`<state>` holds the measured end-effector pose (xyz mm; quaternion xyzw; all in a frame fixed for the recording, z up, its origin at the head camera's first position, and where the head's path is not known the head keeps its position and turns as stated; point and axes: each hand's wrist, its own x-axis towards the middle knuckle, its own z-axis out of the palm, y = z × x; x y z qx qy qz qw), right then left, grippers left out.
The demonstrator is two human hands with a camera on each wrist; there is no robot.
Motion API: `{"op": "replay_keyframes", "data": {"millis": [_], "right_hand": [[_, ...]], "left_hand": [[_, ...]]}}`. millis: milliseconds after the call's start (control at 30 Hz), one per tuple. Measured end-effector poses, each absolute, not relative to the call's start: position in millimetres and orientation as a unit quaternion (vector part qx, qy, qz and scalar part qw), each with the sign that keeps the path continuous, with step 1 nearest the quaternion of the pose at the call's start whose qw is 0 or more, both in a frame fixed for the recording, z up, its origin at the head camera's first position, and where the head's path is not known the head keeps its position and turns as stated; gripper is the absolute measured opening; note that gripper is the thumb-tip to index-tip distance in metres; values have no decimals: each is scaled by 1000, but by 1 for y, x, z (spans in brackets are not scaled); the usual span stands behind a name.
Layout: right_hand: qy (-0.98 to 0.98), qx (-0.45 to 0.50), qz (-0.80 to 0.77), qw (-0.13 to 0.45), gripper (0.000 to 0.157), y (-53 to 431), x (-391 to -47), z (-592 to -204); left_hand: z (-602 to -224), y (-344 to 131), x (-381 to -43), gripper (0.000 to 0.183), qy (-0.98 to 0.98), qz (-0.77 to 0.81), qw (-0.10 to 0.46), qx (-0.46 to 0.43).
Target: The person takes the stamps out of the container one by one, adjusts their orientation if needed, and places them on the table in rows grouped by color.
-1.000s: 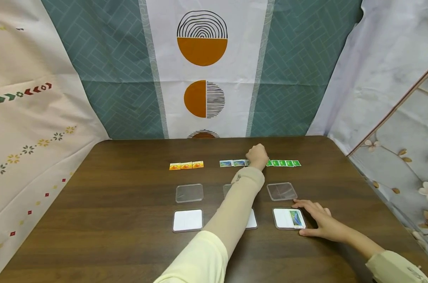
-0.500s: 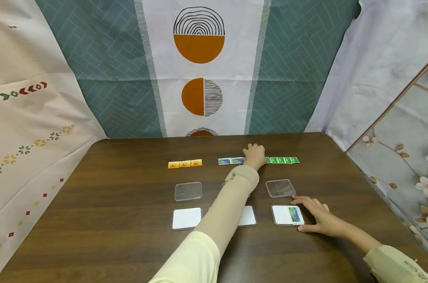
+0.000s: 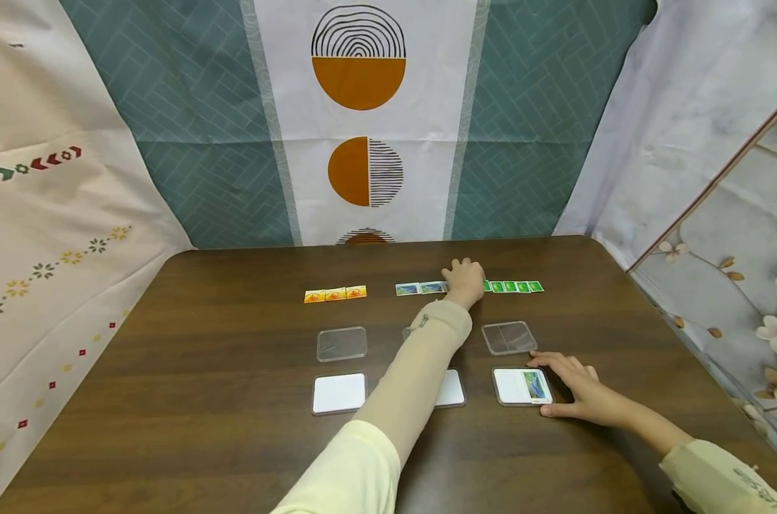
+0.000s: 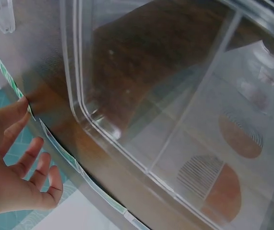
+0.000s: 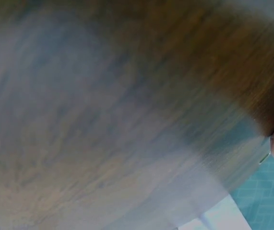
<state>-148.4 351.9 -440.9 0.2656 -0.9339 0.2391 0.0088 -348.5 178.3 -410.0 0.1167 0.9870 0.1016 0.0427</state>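
Near the back of the table my left hand [image 3: 463,283] reaches into a row of small picture cards. In the left wrist view its thumb and index finger meet at the end of a green card [image 4: 11,80], with the other fingers spread apart. Blue cards [image 3: 420,288] lie left of this hand, and green cards [image 3: 517,287] continue to its right. At the front right, my right hand [image 3: 584,396] holds a clear plastic case [image 3: 509,387] by its edges, thumb low and fingers high. The case has a white inside and a blue-green card [image 3: 538,385] at its right end.
Two more white-filled cases [image 3: 339,394] [image 3: 451,391] stand at the front, the middle one partly behind my left sleeve. Behind them lie clear lids [image 3: 341,345] [image 3: 509,338], one more mostly covered by the sleeve. Orange cards [image 3: 335,294] lie at the back left.
My left hand's fingers have loosened from a fist-like shape, some lifting up. My right hand stays at the case. The head view has shifted slightly.
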Motion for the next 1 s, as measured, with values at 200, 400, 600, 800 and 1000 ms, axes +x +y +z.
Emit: {"op": "replay_keyframes", "data": {"millis": [200, 400, 600, 800, 1000], "right_hand": [[-930, 279, 239, 20, 65, 349, -147, -440], [-931, 277, 237, 23, 67, 347, -144, -443], [-931, 270, 246, 13, 67, 347, -143, -442], [-931, 270, 243, 14, 67, 349, -145, -442], [-931, 277, 238, 24, 68, 349, -148, -441]], "left_hand": [[-409, 175, -346, 24, 986, 108, 44, 123], [-406, 171, -343, 44, 983, 122, 41, 130], [-394, 169, -335, 46, 981, 126, 48, 141], [-387, 167, -328, 41, 979, 112, 46, 162], [-387, 156, -327, 35, 979, 100, 53, 168]]}}
